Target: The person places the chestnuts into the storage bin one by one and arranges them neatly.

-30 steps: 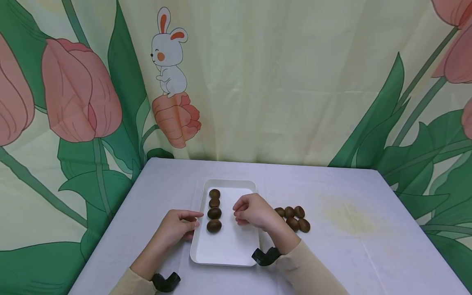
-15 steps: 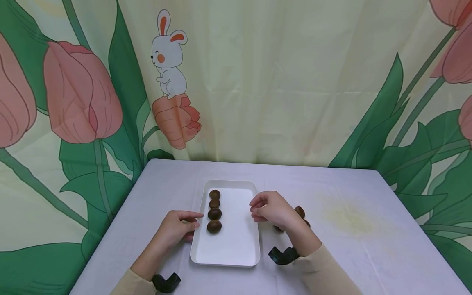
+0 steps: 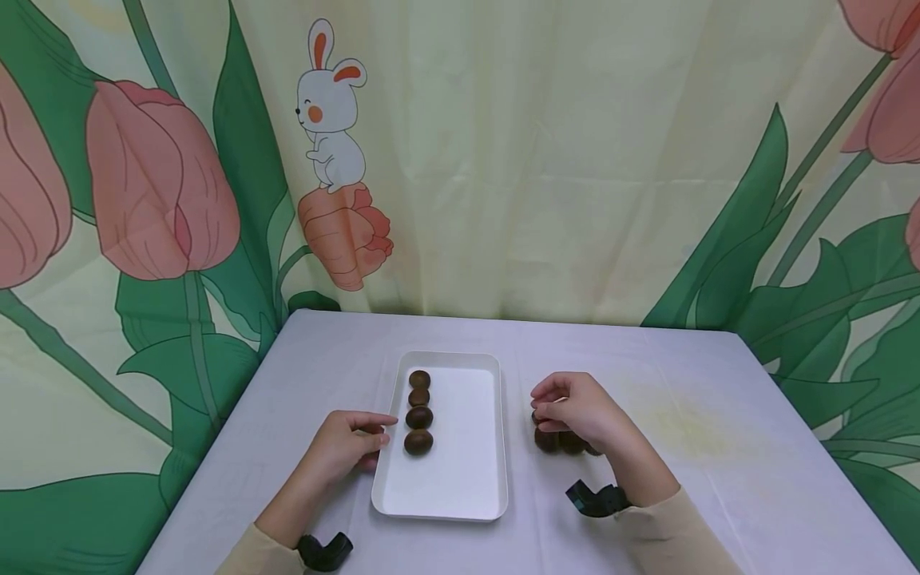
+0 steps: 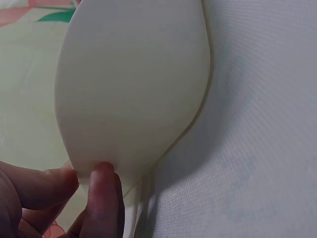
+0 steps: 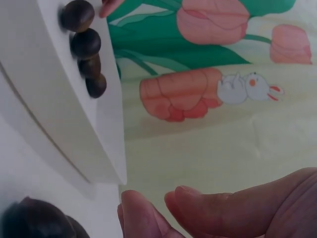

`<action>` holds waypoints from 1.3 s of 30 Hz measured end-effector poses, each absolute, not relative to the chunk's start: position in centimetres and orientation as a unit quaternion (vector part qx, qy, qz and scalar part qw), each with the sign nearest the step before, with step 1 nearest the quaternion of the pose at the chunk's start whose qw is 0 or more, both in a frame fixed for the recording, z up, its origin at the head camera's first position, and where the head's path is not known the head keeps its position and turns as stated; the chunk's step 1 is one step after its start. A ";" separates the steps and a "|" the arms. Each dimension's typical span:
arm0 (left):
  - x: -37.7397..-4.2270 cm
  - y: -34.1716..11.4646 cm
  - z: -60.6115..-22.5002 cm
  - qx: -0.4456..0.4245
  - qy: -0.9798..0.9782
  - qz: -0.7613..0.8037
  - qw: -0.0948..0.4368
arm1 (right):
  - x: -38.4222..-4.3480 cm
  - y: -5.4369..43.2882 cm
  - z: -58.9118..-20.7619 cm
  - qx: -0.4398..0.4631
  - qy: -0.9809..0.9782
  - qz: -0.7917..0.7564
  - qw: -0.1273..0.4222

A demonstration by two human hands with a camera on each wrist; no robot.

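A white rectangular tray (image 3: 460,499) lies on the table with several glossy brown chestnuts (image 3: 418,442) in a column along its left side. My left hand (image 3: 348,439) holds the tray's left edge. In the left wrist view its thumb (image 4: 42,187) meets the rim while a finger (image 4: 101,198) presses the outer wall. My right hand (image 3: 582,409) is over the loose chestnuts (image 3: 546,442) right of the tray, partly hiding them. Its fingers are loosely bent, thumb and index tips apart, nothing between them in the right wrist view.
A white cloth covers the table (image 3: 690,383), with a faint yellowish stain at right. Behind it hangs a curtain (image 3: 517,176) printed with tulips and a rabbit. Each wrist wears a black camera mount (image 3: 598,500).
My right hand has moved right, from above the tray to over the loose chestnuts. The left hand, the tray and its column of chestnuts stay where they were.
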State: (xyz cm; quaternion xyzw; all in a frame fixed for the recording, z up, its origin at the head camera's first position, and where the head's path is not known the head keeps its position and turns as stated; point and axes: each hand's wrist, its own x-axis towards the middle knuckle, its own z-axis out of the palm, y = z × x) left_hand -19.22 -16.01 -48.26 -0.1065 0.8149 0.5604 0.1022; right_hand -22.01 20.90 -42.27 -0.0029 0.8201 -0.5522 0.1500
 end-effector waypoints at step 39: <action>-19.3 -16.1 -48.1 -0.105 0.809 0.568 0.106 | -24.8 29.3 -45.6 0.028 0.901 -0.412 0.134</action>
